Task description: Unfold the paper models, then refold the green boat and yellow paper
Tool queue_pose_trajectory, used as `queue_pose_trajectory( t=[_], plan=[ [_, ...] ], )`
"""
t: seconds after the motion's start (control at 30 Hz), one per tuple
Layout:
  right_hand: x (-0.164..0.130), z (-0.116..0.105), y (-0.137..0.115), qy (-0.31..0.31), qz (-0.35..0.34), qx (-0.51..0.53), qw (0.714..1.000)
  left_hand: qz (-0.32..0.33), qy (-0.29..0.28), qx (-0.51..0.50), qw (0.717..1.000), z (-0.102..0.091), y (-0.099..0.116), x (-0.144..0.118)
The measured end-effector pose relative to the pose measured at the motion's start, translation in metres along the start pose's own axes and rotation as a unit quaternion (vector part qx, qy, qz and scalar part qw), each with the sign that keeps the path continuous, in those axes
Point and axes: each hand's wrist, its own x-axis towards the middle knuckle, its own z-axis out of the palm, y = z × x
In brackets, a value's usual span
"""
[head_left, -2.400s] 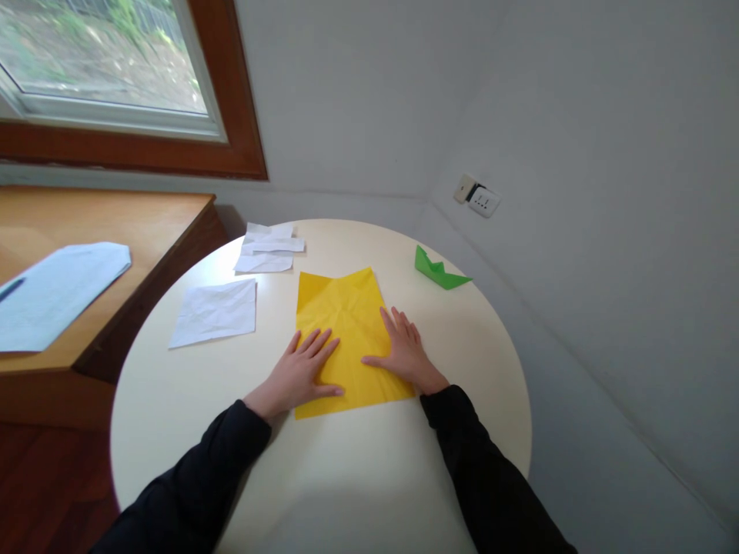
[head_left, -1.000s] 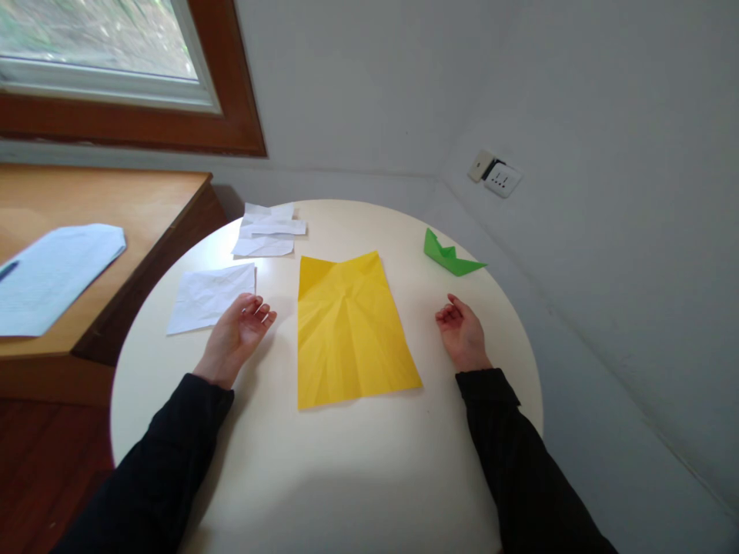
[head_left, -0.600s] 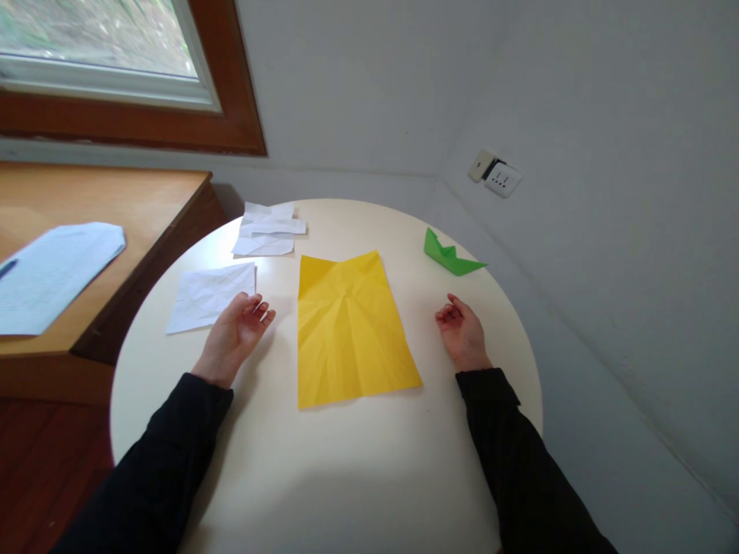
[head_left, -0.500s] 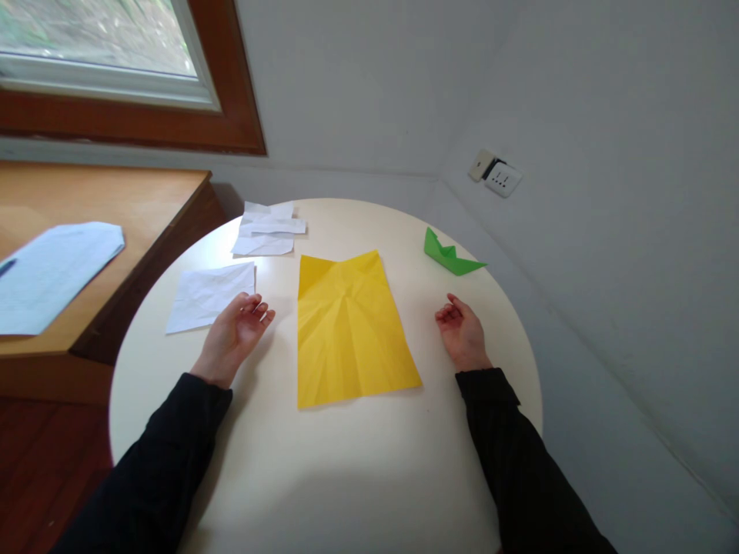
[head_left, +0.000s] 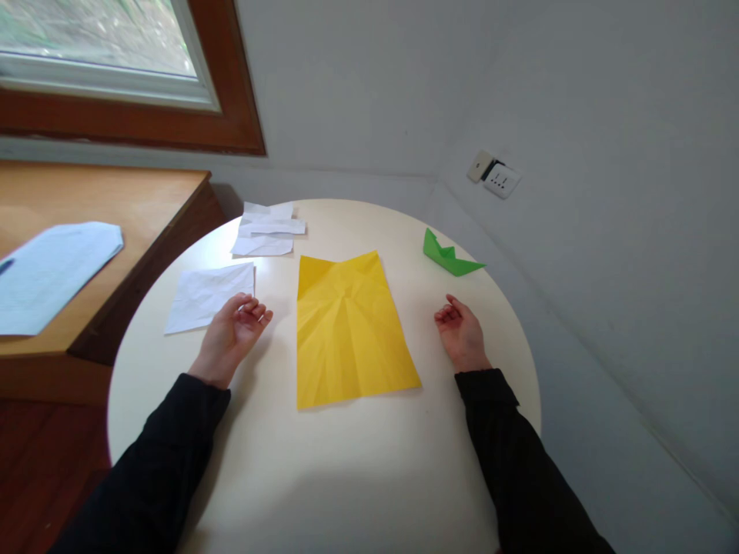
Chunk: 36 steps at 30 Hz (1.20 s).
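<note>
My left hand (head_left: pixel 231 336) lies on the counter (head_left: pixel 323 477) with the palm turned up and the fingers loosely curled, holding nothing; my right hand (head_left: pixel 460 332) rests the same way on the other side, fingers curled in, also holding nothing. The two are well apart, and between them lies the yellow sheet (head_left: pixel 348 331), flat on the counter and touching neither hand. I judge it to be very light and limp, thin paper that bends at a touch and could slide on the smooth top; the many creases fanning from its far middle suggest it will want to fold along those lines again. I would take it by a near corner or by a long edge, pinching lightly, since a hard grip would crumple it. Just beyond my left fingertips lies a crumpled white sheet (head_left: pixel 208 296), its near corner close to the fingers, though I cannot tell if they touch. Farther out on that side are some white scraps (head_left: pixel 266 235), overlapping so that I cannot count them. Beyond my right hand sits a small green paper boat (head_left: pixel 447 255). Well off to the left, on a wooden desk (head_left: pixel 115 208), a pale written sheet (head_left: pixel 51 273) runs out of view. My sleeves hide both wrists.
</note>
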Motion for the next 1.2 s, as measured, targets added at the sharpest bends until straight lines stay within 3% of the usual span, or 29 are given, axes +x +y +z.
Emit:
queue_pose_trajectory(
  t=[0.37,0.6,1.2],
  plan=[
    [0.0019,-0.0012,0.0005,0.001,-0.001,-0.006,1.000,0.013,-0.007,0.017,1.000,-0.0020,-0.0011,-0.0001],
    [0.0010,-0.0012,0.0010,-0.002,-0.003,0.001,1.000,0.026,-0.061,0.019,0.998,-0.0043,-0.0023,0.0003],
    [0.0028,-0.0033,0.0016,-0.013,-0.007,-0.023,1.000,0.011,-0.053,0.024,0.998,-0.0021,-0.0015,-0.0009]
  ],
)
